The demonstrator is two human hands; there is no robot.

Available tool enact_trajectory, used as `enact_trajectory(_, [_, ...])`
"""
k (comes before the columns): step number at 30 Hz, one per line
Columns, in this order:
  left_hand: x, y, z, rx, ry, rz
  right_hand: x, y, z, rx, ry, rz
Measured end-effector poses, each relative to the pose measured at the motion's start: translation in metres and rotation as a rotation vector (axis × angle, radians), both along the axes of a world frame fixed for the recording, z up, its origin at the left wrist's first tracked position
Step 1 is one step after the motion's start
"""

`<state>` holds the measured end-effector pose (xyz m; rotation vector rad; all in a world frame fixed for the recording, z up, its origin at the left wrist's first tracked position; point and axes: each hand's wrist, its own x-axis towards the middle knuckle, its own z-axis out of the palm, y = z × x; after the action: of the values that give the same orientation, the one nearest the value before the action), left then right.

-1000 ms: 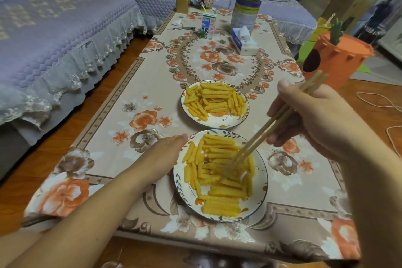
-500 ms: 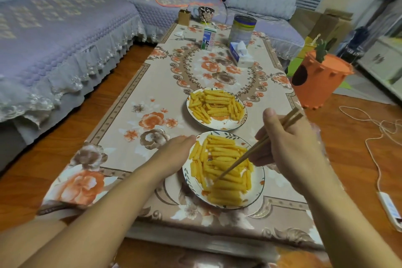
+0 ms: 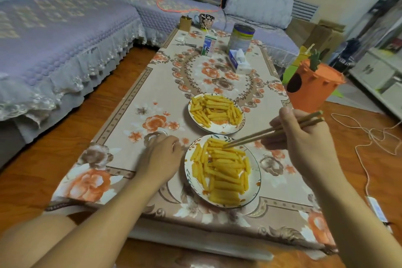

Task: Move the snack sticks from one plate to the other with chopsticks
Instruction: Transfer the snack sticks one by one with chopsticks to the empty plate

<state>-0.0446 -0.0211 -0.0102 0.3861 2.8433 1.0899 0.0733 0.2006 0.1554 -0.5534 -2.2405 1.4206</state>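
On the near plate (image 3: pixel 256 177), at its far edge, our chopsticks (image 3: pixel 272 132) now have their tips down among the snack sticks (image 3: pixel 224 169), closed almost to a point around the end of one stick at the top of the pile. A second ago those tips were dug into the middle of the heap; they have since slid up toward the far rim, and the shafts lie flatter than they did. We read this as a pick being set up at the side nearest the far plate (image 3: pixel 219 129), which sits just beyond and already carries its own heap of sticks.

Our right hand (image 3: pixel 304 137) holds the chopsticks with thumb over the top and fingers curled round the shafts, the butt ends sticking out to the right. Whether a stick is truly clamped between the tips we cannot tell; nothing has left the pile yet.

Our left hand (image 3: pixel 162 154) rests on the table (image 3: pixel 121 128) just beside the near plate's left rim, fingers loosely curled and gripping nothing, much as it did before. It seems to steady the plate, though contact with the rim is not clear.

Both plates hold large piles, so the transfer looks far from done. The next lift likely needs a firm squeeze, since the ridged sticks lie crisscrossed and one could drag a neighbour off the rim.
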Motion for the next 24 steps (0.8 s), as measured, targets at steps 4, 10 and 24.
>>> enact_trajectory(4, [0.011, -0.005, -0.023, -0.233, 0.122, -0.008, -0.030, 0.018, -0.023, -0.102, 0.077, -0.049])
enact_trajectory(10, [0.022, -0.002, -0.028, -0.425, 0.212, -0.043, -0.085, 0.019, -0.052, -0.107, 0.070, -0.016])
enact_trajectory(24, [0.022, 0.004, -0.019, -0.452, 0.176, -0.014, -0.099, 0.040, -0.042, -0.186, 0.058, -0.002])
